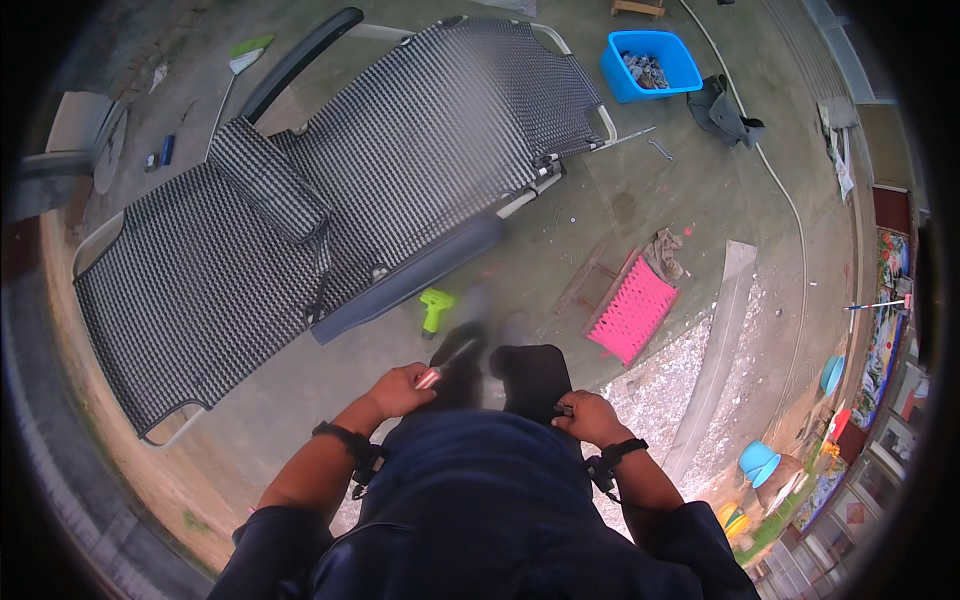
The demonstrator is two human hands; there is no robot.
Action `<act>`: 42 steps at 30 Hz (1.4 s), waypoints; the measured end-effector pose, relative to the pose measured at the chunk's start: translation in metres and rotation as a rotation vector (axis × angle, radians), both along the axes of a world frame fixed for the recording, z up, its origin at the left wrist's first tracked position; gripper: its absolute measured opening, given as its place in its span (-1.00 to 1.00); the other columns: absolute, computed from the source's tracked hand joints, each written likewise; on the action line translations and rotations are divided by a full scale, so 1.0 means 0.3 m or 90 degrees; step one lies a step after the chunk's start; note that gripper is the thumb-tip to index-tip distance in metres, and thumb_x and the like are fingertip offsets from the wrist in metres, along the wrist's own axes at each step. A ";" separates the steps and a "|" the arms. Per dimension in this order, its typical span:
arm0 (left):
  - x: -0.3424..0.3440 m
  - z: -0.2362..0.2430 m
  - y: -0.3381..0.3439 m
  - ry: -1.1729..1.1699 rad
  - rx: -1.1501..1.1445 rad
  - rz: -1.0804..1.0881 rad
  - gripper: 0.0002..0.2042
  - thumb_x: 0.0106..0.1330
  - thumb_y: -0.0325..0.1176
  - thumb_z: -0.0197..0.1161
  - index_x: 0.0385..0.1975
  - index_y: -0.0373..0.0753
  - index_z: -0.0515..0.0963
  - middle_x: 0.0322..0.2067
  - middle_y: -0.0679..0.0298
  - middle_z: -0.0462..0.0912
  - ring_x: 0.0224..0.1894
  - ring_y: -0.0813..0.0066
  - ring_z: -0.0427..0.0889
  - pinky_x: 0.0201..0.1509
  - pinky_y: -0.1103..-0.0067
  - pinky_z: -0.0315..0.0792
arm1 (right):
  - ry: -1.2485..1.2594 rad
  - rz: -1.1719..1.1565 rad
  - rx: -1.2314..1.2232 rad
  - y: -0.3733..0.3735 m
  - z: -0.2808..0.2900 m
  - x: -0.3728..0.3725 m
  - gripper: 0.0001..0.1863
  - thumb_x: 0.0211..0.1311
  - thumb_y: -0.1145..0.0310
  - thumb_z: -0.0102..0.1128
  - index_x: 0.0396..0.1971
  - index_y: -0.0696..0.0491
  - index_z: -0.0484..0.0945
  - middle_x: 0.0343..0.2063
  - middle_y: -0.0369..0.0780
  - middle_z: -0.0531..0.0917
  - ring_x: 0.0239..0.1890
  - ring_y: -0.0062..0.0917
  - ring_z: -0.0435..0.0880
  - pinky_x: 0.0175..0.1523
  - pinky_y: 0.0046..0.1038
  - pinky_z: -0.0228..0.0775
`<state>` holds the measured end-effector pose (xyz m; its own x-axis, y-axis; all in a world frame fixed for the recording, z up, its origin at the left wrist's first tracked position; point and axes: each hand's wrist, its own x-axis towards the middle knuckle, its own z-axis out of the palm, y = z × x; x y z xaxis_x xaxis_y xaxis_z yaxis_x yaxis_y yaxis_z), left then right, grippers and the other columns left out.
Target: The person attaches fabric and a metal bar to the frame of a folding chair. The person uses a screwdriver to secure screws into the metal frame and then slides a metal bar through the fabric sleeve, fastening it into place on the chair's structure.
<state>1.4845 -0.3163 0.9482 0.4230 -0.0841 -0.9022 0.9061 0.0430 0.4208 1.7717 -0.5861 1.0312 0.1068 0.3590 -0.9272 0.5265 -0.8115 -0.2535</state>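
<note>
My left hand (402, 390) is closed around the red-and-white handle of what looks like a screwdriver (429, 378), its thin shaft pointing forward and to the right over my dark trousers. Beside my right thigh, my right hand (592, 417) is pinched on something small and dark that I cannot make out. Ahead and to the left stands a folding recliner (400, 120) with grey-and-black checked fabric, a headrest roll (268, 180) and dark armrests (410, 275). A lime-green power drill (434, 312) lies on the floor between the near armrest and my feet.
A pink woven stool (633, 310) lies tipped to the right, with a crumpled cloth (664, 253) by it. Farther off are a blue tub (653, 66) holding scraps, a dark cloth bundle (722, 112), a wrench (660, 149) and a long hose (780, 180). A broom (248, 55) lies behind the recliner.
</note>
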 end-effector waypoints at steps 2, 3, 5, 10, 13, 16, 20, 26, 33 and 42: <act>0.147 -0.005 0.058 0.021 -0.021 0.034 -0.53 0.18 -0.05 0.34 0.02 -0.19 0.57 -0.18 0.01 0.72 -0.10 0.03 0.68 0.05 0.29 0.51 | 0.018 0.007 0.017 0.088 -0.024 0.194 -0.66 0.10 0.15 0.44 -0.20 0.04 0.68 -0.31 -0.04 0.72 -0.16 -0.10 0.71 -0.03 -0.19 0.54; 0.217 -0.011 0.083 0.019 -0.016 0.042 -0.53 0.18 -0.05 0.35 0.02 -0.19 0.57 -0.19 0.02 0.72 -0.12 0.05 0.69 0.03 0.30 0.52 | 0.038 0.024 0.008 0.133 -0.036 0.292 -0.67 0.10 0.15 0.43 -0.22 0.04 0.68 -0.33 -0.03 0.71 -0.17 -0.09 0.71 -0.04 -0.18 0.53; 0.368 -0.026 0.133 0.015 -0.005 0.058 -0.52 0.18 -0.05 0.35 0.03 -0.19 0.57 -0.23 0.04 0.72 -0.17 0.08 0.70 -0.01 0.32 0.53 | 0.076 0.057 -0.008 0.228 -0.068 0.493 -0.69 0.10 0.16 0.41 -0.26 0.05 0.67 -0.36 -0.01 0.70 -0.19 -0.06 0.70 -0.06 -0.16 0.53; 0.803 -0.038 0.267 0.110 -0.049 0.210 -0.61 0.21 -0.18 0.37 -0.01 -0.20 0.57 -0.34 0.17 0.71 -0.35 0.37 0.69 -0.17 0.46 0.55 | 0.197 0.170 0.010 0.472 -0.194 1.013 -0.76 0.10 0.21 0.33 -0.33 0.06 0.65 -0.41 -0.02 0.70 -0.28 -0.05 0.69 -0.16 -0.17 0.51; 1.047 -0.083 0.265 0.147 -0.068 0.283 -0.65 0.23 -0.23 0.37 -0.03 -0.20 0.58 -0.38 0.23 0.69 -0.39 0.48 0.66 -0.23 0.51 0.54 | 0.262 0.180 -0.035 0.633 -0.275 1.352 -0.75 0.09 0.20 0.35 -0.32 0.06 0.66 -0.45 -0.05 0.69 -0.34 -0.13 0.70 -0.19 -0.22 0.51; 1.240 -0.151 0.238 0.131 -0.066 0.358 -0.66 0.23 -0.24 0.37 -0.02 -0.20 0.58 -0.41 0.25 0.68 -0.40 0.52 0.65 -0.29 0.53 0.53 | 0.281 0.221 -0.063 0.717 -0.315 1.604 -0.73 0.10 0.20 0.37 -0.29 0.07 0.68 -0.47 -0.11 0.71 -0.38 -0.29 0.71 -0.20 -0.32 0.51; 1.386 -0.172 0.239 0.132 -0.098 0.460 -0.69 0.26 -0.32 0.39 -0.03 -0.22 0.57 -0.43 0.33 0.63 -0.44 0.59 0.61 -0.36 0.58 0.50 | 0.358 0.223 -0.128 0.814 -0.391 1.736 -0.75 0.12 0.23 0.37 -0.28 0.07 0.69 -0.47 -0.15 0.72 -0.40 -0.40 0.70 -0.20 -0.36 0.50; 1.334 -0.179 0.301 0.122 -0.123 0.493 -0.67 0.28 -0.35 0.39 0.01 -0.27 0.56 -0.40 0.33 0.63 -0.45 0.60 0.62 -0.40 0.60 0.50 | 0.363 0.360 -0.106 0.950 -0.402 1.604 -0.75 0.13 0.21 0.35 -0.29 0.07 0.70 -0.47 -0.10 0.71 -0.40 -0.28 0.71 -0.21 -0.30 0.50; 1.040 -0.347 0.243 0.062 -0.135 0.522 -0.65 0.30 -0.36 0.35 0.03 -0.31 0.51 -0.35 0.26 0.65 -0.42 0.55 0.67 -0.35 0.57 0.55 | 0.333 0.568 -0.033 1.109 -0.497 1.294 -0.73 0.09 0.17 0.36 -0.28 0.01 0.72 -0.39 -0.08 0.73 -0.28 -0.12 0.71 -0.15 -0.22 0.53; 1.152 -0.577 0.264 0.037 -0.123 0.607 -0.65 0.28 -0.30 0.34 -0.01 -0.32 0.51 -0.35 0.19 0.69 -0.37 0.48 0.70 -0.22 0.50 0.60 | 0.324 0.289 0.141 1.310 -0.849 1.202 -0.59 0.40 0.07 0.15 -0.09 0.11 0.70 -0.25 -0.03 0.72 -0.18 -0.14 0.71 -0.03 -0.25 0.54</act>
<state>1.8302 -0.2371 0.7750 0.3454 0.1221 -0.9305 0.4741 0.8330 0.2853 2.1323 -0.1931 0.7764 -0.5235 0.4509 -0.7229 0.5727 -0.4420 -0.6904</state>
